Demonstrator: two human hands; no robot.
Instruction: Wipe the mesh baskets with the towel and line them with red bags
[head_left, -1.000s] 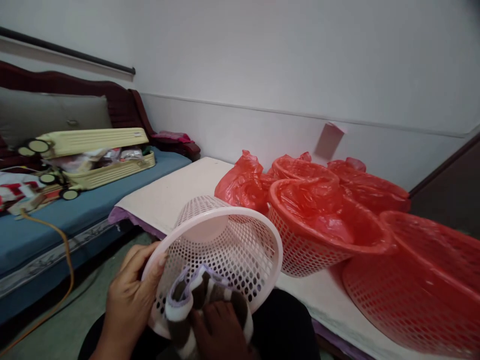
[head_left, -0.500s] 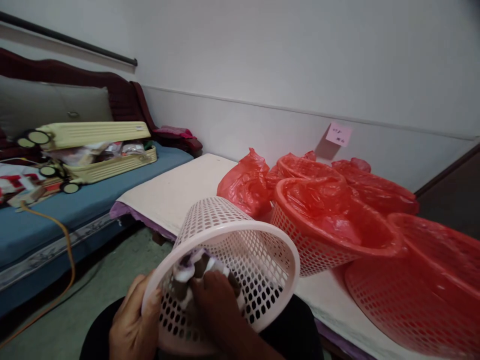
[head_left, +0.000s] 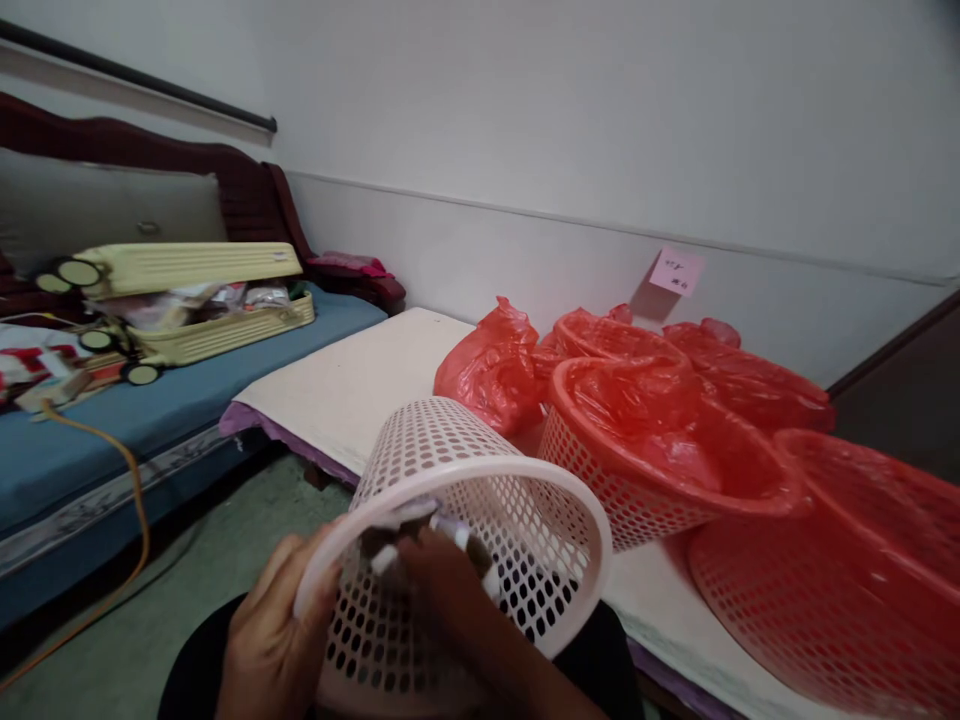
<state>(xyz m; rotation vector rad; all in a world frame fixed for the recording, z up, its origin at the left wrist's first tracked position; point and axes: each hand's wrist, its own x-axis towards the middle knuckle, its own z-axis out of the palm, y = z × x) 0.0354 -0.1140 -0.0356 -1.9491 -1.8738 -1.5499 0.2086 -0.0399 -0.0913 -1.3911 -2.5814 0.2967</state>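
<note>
Below a white wall [head_left: 540,120], a pale yellow suitcase [head_left: 199,268] lies ajar on a blue bed [head_left: 334,318], well left of a person's two hands. The left hand [head_left: 281,620] clasps the rim of a tipped, pale mesh basket [head_left: 427,445]. The right hand [head_left: 442,570] reaches inside, fingers bent against a brown-and-white cloth [head_left: 384,560] directly around them; whether they pinch it cannot be told. A red mesh basket [head_left: 589,475] stands just beyond, to that hand's right.

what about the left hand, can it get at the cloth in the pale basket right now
Probably not: the left hand grips the rim of the pale basket, while the right hand covers part of the cloth.
</note>
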